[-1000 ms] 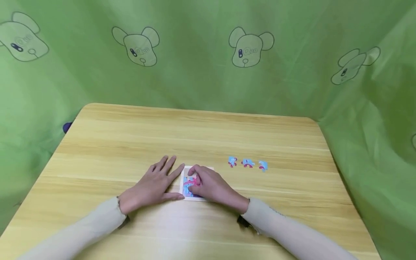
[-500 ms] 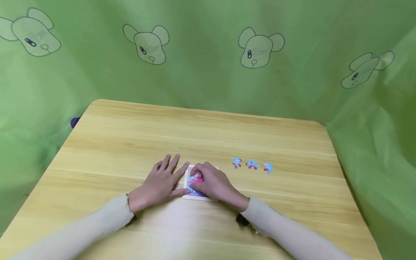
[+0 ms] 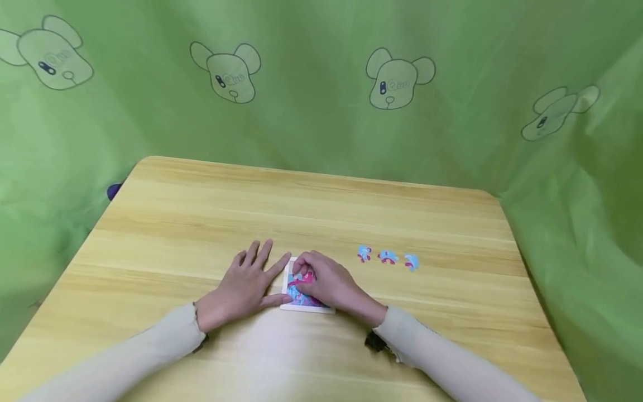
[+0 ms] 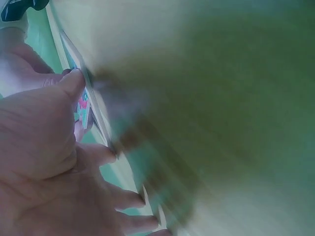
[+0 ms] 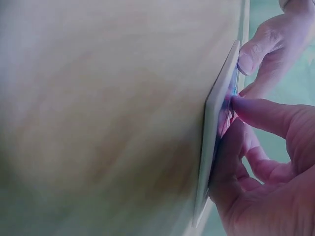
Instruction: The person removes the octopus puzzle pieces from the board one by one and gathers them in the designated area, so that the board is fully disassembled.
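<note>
A small jigsaw puzzle in a pale wooden tray [image 3: 307, 309] lies on the table, its picture blue, pink and purple. My left hand [image 3: 243, 290] is spread flat at the tray's left side, with thumb and index fingertips at its rim. Over the tray's right part, my right hand [image 3: 331, 282] bends its fingers down and pinches a pink and blue puzzle piece [image 4: 83, 104] between thumb and index finger. That hand hides much of the picture and the tray's right side. In the right wrist view, the thumb and fingers sit right at the picture.
Three loose jigsaw pieces [image 3: 387, 257], light blue with dark pink, lie in a row on the table [image 3: 226, 195] to the right beyond the tray. A green curtain [image 3: 311, 128] with printed bear heads surrounds the table's back and sides.
The right fingers and thumb shift slightly over the tray, and more of its lower rim shows now. The left hand keeps its place at the rim. The head view has swung a little.
</note>
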